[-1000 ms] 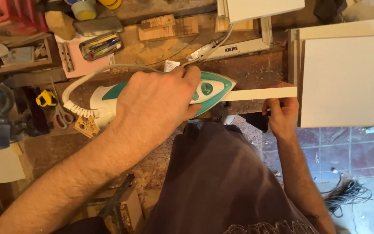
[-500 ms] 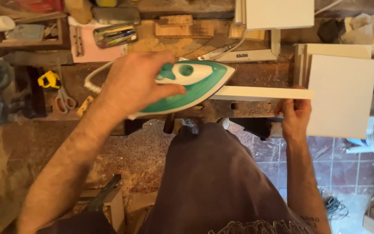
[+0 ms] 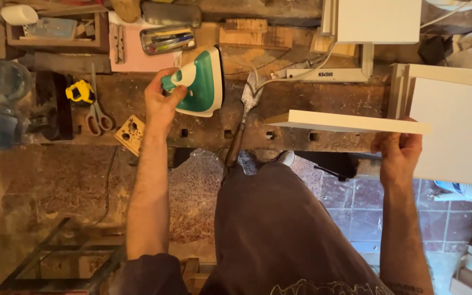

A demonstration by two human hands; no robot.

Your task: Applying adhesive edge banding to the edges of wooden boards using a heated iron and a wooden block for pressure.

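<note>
On the table [image 3: 323,104], the left hand [image 3: 160,104] grips the green-and-white iron [image 3: 200,82] at the far side; right of it, the right hand [image 3: 397,150] clasps a white board [image 3: 345,123] on edge.

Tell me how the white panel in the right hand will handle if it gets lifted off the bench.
The white panel looks flat and straight, so probably stiff. It is held only at one end by the right hand, so it may lever downward. Its smooth face could be slippery.
</note>
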